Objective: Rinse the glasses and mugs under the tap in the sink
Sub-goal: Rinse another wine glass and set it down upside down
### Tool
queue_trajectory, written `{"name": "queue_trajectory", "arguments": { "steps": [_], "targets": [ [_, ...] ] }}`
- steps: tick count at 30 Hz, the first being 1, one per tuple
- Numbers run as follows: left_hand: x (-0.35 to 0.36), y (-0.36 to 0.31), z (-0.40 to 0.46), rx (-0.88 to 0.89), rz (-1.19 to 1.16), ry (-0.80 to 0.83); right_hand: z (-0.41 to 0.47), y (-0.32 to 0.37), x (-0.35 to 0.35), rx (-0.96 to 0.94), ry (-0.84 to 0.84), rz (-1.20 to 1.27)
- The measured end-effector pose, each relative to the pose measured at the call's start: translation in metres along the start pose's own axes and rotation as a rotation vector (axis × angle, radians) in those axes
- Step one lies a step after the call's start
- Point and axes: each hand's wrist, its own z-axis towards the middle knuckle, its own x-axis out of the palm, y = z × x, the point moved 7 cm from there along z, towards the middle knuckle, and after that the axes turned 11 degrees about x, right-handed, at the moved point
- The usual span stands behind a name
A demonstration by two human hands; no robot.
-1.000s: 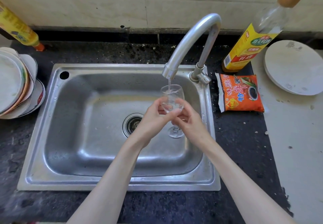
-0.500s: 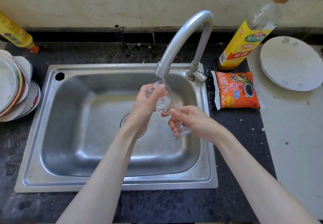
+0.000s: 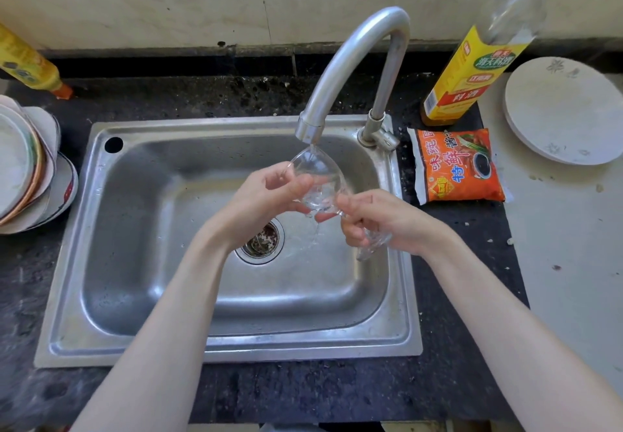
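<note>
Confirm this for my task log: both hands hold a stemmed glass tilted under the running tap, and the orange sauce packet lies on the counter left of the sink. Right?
Not quite. The head view shows the orange sauce packet right of the sink, by the tap. The rest holds: left hand and right hand hold the tilted stemmed glass under the water.

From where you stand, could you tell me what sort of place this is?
Most likely a home kitchen: a steel sink with a running tap, stacked plates and a cooking-wine bottle.
</note>
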Motion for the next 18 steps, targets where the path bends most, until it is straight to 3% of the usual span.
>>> {"name": "queue_trajectory", "arguments": {
  "steps": [4, 6, 8, 10, 14, 16, 18],
  "targets": [
    [-0.012, 0.008, 0.003, -0.037, 0.169, -0.362, 0.008, 0.013, -0.018, -0.009, -0.576, -0.595],
    [-0.013, 0.009, 0.004, -0.037, 0.281, -0.433, 0.008, 0.016, -0.019, -0.081, -0.74, -0.653],
    [-0.011, -0.004, 0.005, 0.065, 0.451, -0.404, 0.004, 0.017, -0.02, -0.118, -0.672, -0.467],
    [-0.009, -0.017, 0.004, 0.15, 0.508, -0.316, 0.002, 0.013, -0.021, -0.076, -0.487, -0.268],
    [-0.006, -0.023, -0.002, 0.129, 0.317, -0.125, -0.003, 0.01, -0.013, -0.067, -0.147, -0.053],
    [-0.01, -0.023, -0.001, 0.083, 0.293, -0.14, -0.001, 0.012, -0.013, -0.05, -0.15, -0.079],
    [-0.008, -0.022, 0.0, 0.048, 0.321, -0.186, 0.001, 0.018, -0.014, -0.033, -0.314, -0.332]
  ]
}}
